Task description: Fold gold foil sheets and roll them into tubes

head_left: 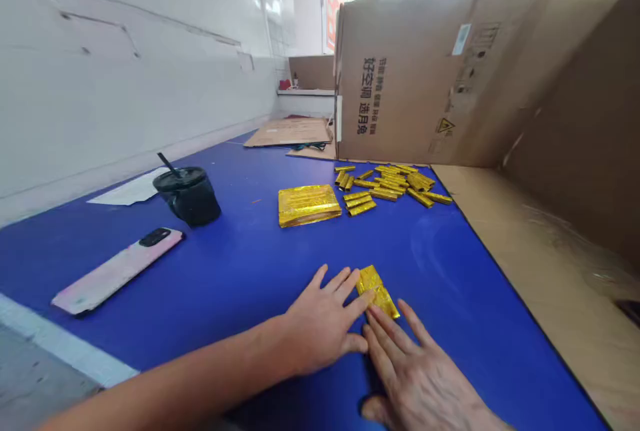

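A small gold foil sheet [377, 291] lies on the blue tabletop [240, 284]. My left hand [327, 321] is spread flat, palm down, with fingertips at the sheet's left edge. From the lower right, my right hand [413, 368] reaches its outstretched fingertips to the sheet's lower edge. Neither hand grips anything. Beyond them sits a flat stack of gold foil [309, 206]. Several rolled or folded gold pieces [393, 181] are scattered to the right of that stack.
At the left are a pink phone [117, 271], a dark cup with a straw [187, 198] and white paper [133, 189]. A large cardboard box [410, 84] stands behind the gold pieces. Flat cardboard [287, 131] lies at the back.
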A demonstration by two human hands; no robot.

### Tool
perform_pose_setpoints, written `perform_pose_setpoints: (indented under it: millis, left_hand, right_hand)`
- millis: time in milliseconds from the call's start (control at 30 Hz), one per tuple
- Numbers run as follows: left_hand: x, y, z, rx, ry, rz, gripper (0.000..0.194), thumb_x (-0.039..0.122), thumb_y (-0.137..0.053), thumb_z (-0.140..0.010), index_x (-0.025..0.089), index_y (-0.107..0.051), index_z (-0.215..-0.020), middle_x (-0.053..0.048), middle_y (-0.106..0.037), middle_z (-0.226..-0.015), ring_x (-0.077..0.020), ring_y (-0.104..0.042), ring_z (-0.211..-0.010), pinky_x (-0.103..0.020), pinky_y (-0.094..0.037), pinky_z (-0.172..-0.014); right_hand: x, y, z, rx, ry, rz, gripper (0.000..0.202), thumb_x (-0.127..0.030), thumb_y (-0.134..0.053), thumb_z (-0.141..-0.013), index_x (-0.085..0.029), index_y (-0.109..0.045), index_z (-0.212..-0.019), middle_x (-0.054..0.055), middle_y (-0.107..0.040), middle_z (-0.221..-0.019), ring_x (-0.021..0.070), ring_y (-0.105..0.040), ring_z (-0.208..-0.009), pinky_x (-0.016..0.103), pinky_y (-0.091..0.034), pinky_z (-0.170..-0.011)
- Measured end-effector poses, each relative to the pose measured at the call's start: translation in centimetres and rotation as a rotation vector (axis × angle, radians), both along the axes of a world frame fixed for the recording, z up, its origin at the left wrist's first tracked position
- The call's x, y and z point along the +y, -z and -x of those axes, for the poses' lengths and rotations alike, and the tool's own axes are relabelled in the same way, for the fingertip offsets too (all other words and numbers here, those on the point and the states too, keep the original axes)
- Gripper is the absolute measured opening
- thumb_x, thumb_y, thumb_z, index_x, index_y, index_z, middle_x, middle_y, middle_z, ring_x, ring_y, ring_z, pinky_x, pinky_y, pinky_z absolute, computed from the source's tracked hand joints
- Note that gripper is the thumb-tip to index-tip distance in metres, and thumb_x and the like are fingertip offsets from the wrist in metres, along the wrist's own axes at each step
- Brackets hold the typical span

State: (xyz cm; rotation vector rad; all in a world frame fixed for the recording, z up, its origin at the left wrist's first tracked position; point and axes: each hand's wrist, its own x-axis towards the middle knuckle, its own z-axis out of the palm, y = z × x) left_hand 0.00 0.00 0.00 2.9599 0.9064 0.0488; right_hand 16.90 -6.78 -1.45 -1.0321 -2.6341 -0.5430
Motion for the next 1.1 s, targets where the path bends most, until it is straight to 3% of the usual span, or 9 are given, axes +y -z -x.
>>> perform_pose_setpoints:
  millis: [233, 367, 567, 700, 800, 967, 1100]
  left_hand:
    - [0.4, -0.4, 0.4, -0.015, -0.002, 0.042, 0.068, 0.061, -0.028, -0.08, 0.019, -0.018, -0.132, -0.012, -0.024, -0.137, -0.0271, -0.019, -0.126, -0.053, -0.015, -0.097]
    - [0.3, -0.8, 0.7, -0.023, -0.026, 0.0, 0.068, 0.064, -0.027, -0.077, 0.019, -0.029, -0.128, -0.01, -0.033, -0.133, -0.0307, -0.025, -0.122, -0.055, -0.014, -0.096]
    - [-1.5, -0.4, 1.0, -0.049, -0.089, -0.1, 0.077, 0.069, -0.034, -0.07, 0.011, -0.041, -0.121, -0.014, -0.05, -0.113, -0.0291, -0.042, -0.107, -0.05, -0.02, -0.096]
    - [-3.3, -0.2, 1.6, -0.055, -0.078, -0.062, 0.08, 0.07, -0.029, -0.072, 0.009, -0.038, -0.123, -0.015, -0.047, -0.119, -0.0279, -0.04, -0.11, -0.047, -0.022, -0.096]
    - [-4.0, -0.2, 1.9, -0.049, -0.057, -0.032, 0.082, 0.07, -0.025, -0.073, 0.007, -0.037, -0.124, -0.017, -0.042, -0.124, -0.029, -0.037, -0.113, -0.047, -0.022, -0.096]
    - [-3.9, -0.3, 1.8, -0.075, -0.041, 0.001, 0.082, 0.071, -0.027, -0.071, 0.007, -0.039, -0.122, -0.016, -0.046, -0.121, -0.0287, -0.039, -0.111, -0.048, -0.022, -0.096]
    - [-3.8, -0.6, 1.9, -0.089, -0.025, 0.019, 0.082, 0.071, -0.028, -0.071, 0.008, -0.038, -0.123, -0.015, -0.045, -0.122, -0.0289, -0.039, -0.112, -0.05, -0.022, -0.096]
  right_hand:
    - [0.1, -1.8, 0.0, -0.036, 0.042, 0.197, 0.056, -0.053, -0.038, -0.079, -0.009, -0.059, -0.107, 0.015, -0.06, -0.107, 0.0292, -0.05, -0.105, 0.047, -0.031, -0.091]
    - [0.1, -2.3, -0.2, -0.012, 0.072, 0.189, 0.057, -0.054, -0.04, -0.078, -0.009, -0.058, -0.108, 0.014, -0.06, -0.108, 0.0305, -0.052, -0.102, 0.051, -0.034, -0.088]
    - [0.5, -2.7, -1.0, 0.059, 0.192, 0.182, 0.044, -0.05, -0.049, -0.076, -0.016, -0.061, -0.101, 0.007, -0.063, -0.105, 0.0323, -0.05, -0.104, 0.06, -0.025, -0.09]
    - [0.6, -2.5, -1.0, 0.064, 0.248, 0.18, 0.041, -0.048, -0.051, -0.075, -0.017, -0.063, -0.098, 0.008, -0.062, -0.106, 0.032, -0.049, -0.105, 0.059, -0.024, -0.092]
    - [0.6, -2.3, -1.1, 0.055, 0.279, 0.184, 0.044, -0.047, -0.048, -0.077, -0.015, -0.058, -0.107, 0.011, -0.058, -0.111, 0.0315, -0.048, -0.107, 0.06, -0.023, -0.092]
    - [0.4, -2.2, -0.6, -0.051, 0.058, 0.199, 0.055, -0.041, -0.04, -0.082, -0.008, -0.036, -0.126, 0.014, -0.041, -0.128, 0.0267, -0.04, -0.115, 0.054, -0.03, -0.093]
    - [0.3, -1.8, 0.2, -0.08, -0.002, 0.208, 0.057, -0.04, -0.04, -0.082, -0.002, -0.037, -0.125, 0.016, -0.043, -0.125, 0.0253, -0.041, -0.115, 0.046, -0.038, -0.09]
